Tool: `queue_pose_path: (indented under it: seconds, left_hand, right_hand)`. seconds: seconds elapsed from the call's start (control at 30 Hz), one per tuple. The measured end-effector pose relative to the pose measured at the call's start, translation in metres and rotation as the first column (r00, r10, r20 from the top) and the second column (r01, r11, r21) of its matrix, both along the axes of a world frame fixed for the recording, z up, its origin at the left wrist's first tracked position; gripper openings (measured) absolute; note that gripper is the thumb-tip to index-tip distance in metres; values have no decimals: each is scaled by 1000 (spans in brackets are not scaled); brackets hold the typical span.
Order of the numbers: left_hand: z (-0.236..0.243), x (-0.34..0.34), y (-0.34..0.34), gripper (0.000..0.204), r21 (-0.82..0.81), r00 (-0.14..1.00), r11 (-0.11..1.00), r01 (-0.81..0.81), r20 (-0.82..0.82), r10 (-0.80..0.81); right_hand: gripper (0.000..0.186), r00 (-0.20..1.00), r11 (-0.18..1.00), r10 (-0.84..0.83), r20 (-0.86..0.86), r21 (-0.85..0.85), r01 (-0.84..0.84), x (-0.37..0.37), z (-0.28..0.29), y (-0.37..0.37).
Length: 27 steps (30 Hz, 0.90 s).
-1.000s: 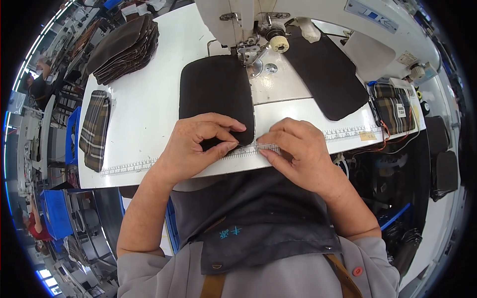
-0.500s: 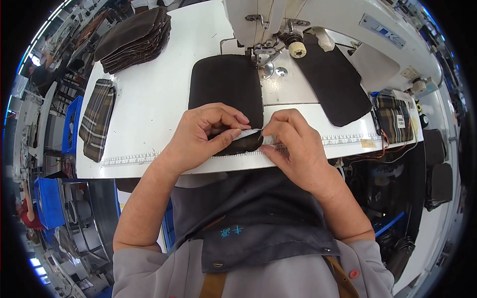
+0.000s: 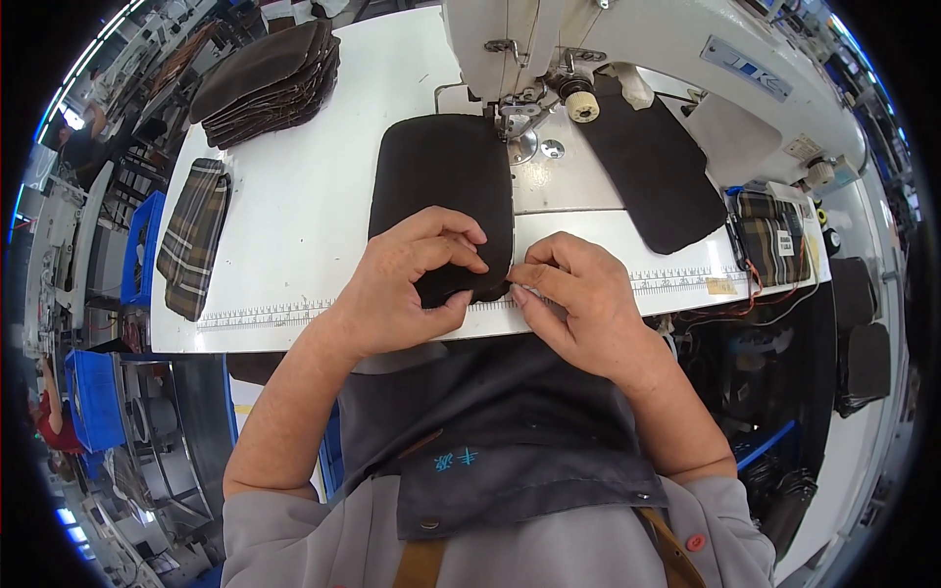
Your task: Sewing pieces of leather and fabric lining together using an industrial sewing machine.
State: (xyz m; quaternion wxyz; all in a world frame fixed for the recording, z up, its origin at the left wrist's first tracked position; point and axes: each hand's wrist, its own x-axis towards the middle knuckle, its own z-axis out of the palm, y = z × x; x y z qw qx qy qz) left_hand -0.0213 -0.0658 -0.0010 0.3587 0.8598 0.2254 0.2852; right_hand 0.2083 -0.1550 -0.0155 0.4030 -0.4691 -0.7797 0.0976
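A dark brown, round-cornered fabric panel (image 3: 441, 167) lies on the white table in front of the sewing machine's presser foot (image 3: 520, 122). Over its near end rests my left hand (image 3: 397, 279), fingers curved and thumb apart, with nothing pinched between them. My right hand (image 3: 578, 299) pinches the panel's near right corner between thumb and forefinger. That corner's edge is partly hidden by the fingertips.
Stacked dark panels (image 3: 265, 83) sit at the far left, above a folded plaid piece (image 3: 196, 240). Right of the needle lies another dark panel (image 3: 652, 176). A plaid bundle (image 3: 774, 235) stands beyond it. A ruler strip (image 3: 265, 316) runs along the table's front edge.
The near edge, folded up with a pale strip and plaid showing, now lies flat with its dark face up. My left thumb and fingers have parted; the right hand stays at the corner.
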Motion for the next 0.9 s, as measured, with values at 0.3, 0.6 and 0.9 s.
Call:
queue_pose_path:
  seconds: [0.3, 0.6, 0.9]
  left_hand:
    - [4, 1, -7, 24, 273, 997, 960, -64, -19, 72]
    - [38, 16, -3, 8, 879, 953, 386, -282, 211, 217]
    - [-2, 38, 40, 38, 541, 979, 840, -39, -148, 140]
  right_hand:
    - [36, 997, 994, -54, -48, -100, 49, -6, 11, 11]
    - [29, 994, 972, -58, 93, 234, 35, 2, 28, 67]
    - [19, 894, 989, -136, -427, -4, 149, 10, 20, 61]
